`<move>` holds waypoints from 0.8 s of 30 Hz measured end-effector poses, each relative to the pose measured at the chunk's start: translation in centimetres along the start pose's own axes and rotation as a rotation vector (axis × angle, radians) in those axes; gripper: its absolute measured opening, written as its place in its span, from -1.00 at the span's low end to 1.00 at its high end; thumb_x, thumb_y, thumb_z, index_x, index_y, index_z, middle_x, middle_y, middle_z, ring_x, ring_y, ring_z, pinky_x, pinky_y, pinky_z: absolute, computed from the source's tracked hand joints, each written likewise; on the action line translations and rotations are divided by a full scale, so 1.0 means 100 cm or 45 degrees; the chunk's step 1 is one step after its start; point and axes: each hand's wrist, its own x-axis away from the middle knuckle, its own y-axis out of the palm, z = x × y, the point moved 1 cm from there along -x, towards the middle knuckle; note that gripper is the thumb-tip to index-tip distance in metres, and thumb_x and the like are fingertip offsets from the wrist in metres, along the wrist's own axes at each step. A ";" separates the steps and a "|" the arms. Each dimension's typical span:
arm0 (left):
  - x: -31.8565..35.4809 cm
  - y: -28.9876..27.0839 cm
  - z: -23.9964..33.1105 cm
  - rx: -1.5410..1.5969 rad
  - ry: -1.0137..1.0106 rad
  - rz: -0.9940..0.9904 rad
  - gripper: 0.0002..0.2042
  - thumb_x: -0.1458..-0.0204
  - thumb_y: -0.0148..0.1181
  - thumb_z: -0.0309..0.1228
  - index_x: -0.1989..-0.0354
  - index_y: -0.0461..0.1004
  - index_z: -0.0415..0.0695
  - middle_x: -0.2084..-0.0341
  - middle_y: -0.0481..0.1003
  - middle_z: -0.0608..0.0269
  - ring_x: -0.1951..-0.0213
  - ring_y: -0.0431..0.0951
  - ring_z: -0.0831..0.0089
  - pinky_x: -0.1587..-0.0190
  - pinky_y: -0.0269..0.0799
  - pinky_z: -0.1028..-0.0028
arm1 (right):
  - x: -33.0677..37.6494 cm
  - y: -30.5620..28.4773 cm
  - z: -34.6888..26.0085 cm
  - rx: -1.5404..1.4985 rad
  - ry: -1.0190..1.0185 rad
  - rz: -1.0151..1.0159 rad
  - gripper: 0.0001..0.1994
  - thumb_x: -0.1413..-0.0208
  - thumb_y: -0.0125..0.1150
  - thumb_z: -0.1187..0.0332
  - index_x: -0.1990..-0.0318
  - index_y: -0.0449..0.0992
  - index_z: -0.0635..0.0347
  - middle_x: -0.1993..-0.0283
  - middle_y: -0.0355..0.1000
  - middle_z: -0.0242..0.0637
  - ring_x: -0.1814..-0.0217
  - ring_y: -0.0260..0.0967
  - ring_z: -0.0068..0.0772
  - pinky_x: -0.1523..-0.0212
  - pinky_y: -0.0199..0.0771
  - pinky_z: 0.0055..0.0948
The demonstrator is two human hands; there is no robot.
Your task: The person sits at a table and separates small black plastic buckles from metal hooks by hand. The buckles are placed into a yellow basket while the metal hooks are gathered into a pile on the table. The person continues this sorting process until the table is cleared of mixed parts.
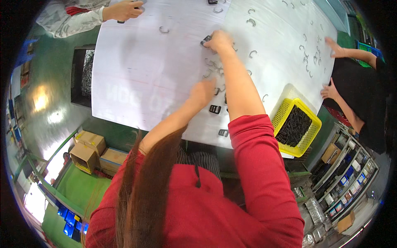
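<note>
My right hand (221,40) reaches far over the white table, its fingers closed on a small black plastic buckle (205,40). Nearer to me, my left hand (203,91) is low over the table, beside a group of thin grey C-shaped pieces (211,65); motion smears its fingers, so whether they hold anything is unclear. One black slotted buckle (214,109) lies just below that hand. Closer to the near edge lies a greyish slotted buckle (223,132). Partly covered by my right forearm, a few more dark pieces lie between my arms.
A yellow basket (317,124) full of black pieces stands at the table's right near edge. Loose C-shaped pieces (306,58) are scattered at the right. Co-workers' hands are at the far left (124,10) and right edge (337,48). Cardboard boxes (89,149) stand on the floor, lower left.
</note>
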 end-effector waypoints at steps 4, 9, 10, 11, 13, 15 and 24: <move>0.001 -0.013 -0.013 0.109 -0.096 -0.068 -0.77 0.16 0.18 -0.25 0.41 0.44 -0.15 0.51 0.50 0.03 0.38 0.51 0.15 0.37 0.39 0.23 | 0.031 -0.002 0.044 -0.311 -0.082 0.128 -0.56 0.32 0.39 0.16 0.23 0.52 0.18 0.26 0.48 -0.14 0.16 0.43 -0.17 0.17 0.41 -0.33; -0.005 -0.024 0.053 0.503 -0.168 -0.230 -0.69 0.21 0.26 -0.14 0.49 0.48 -0.16 0.60 0.49 0.14 0.48 0.49 0.28 0.40 0.35 0.32 | 0.153 -0.036 0.181 -0.945 0.122 0.410 -0.64 0.30 0.36 0.24 0.35 0.53 0.31 0.48 0.48 -0.20 0.50 0.39 -0.43 0.38 0.40 -0.45; -0.011 -0.012 0.075 0.766 -0.080 -0.210 -0.67 0.21 0.26 -0.12 0.47 0.49 -0.17 0.59 0.50 0.16 0.48 0.50 0.33 0.36 0.36 0.35 | 0.182 -0.056 0.203 -1.041 0.194 0.423 -0.65 0.27 0.35 0.26 0.33 0.52 0.34 0.46 0.48 -0.23 0.49 0.40 -0.49 0.42 0.39 -0.47; -0.016 -0.011 0.116 0.654 -0.031 -0.177 -0.64 0.22 0.27 -0.11 0.46 0.50 -0.21 0.56 0.51 0.12 0.46 0.51 0.29 0.32 0.38 0.35 | 0.213 -0.075 0.223 -1.030 0.356 0.532 -0.62 0.23 0.35 0.24 0.29 0.51 0.35 0.44 0.49 -0.22 0.45 0.41 -0.43 0.37 0.39 -0.44; -0.025 0.008 0.182 0.899 0.123 -0.252 -0.61 0.21 0.26 -0.12 0.39 0.48 -0.24 0.44 0.51 0.02 0.32 0.51 0.17 0.19 0.38 0.29 | 0.244 -0.096 0.279 -0.609 0.394 0.810 -0.58 0.20 0.33 0.17 0.26 0.50 0.36 0.36 0.49 -0.09 0.31 0.44 -0.29 0.24 0.37 -0.38; -0.027 0.034 0.237 0.720 0.366 -0.078 -0.62 0.20 0.26 -0.14 0.30 0.46 -0.18 0.33 0.46 0.04 0.18 0.45 0.22 0.13 0.33 0.34 | 0.255 -0.095 0.358 -0.540 0.451 0.931 -0.52 0.18 0.32 0.08 0.26 0.49 0.37 0.30 0.46 -0.01 0.25 0.42 -0.16 0.19 0.36 -0.32; -0.003 0.029 0.083 0.068 0.125 0.395 -0.60 0.25 0.31 -0.36 0.17 0.36 -0.09 0.24 0.37 0.18 0.09 0.31 0.17 0.08 0.26 0.26 | 0.240 -0.007 0.238 -0.432 -0.046 0.767 -0.83 0.11 0.19 0.33 0.33 0.43 0.13 0.32 0.35 -0.24 0.19 0.34 -0.20 0.21 0.34 -0.27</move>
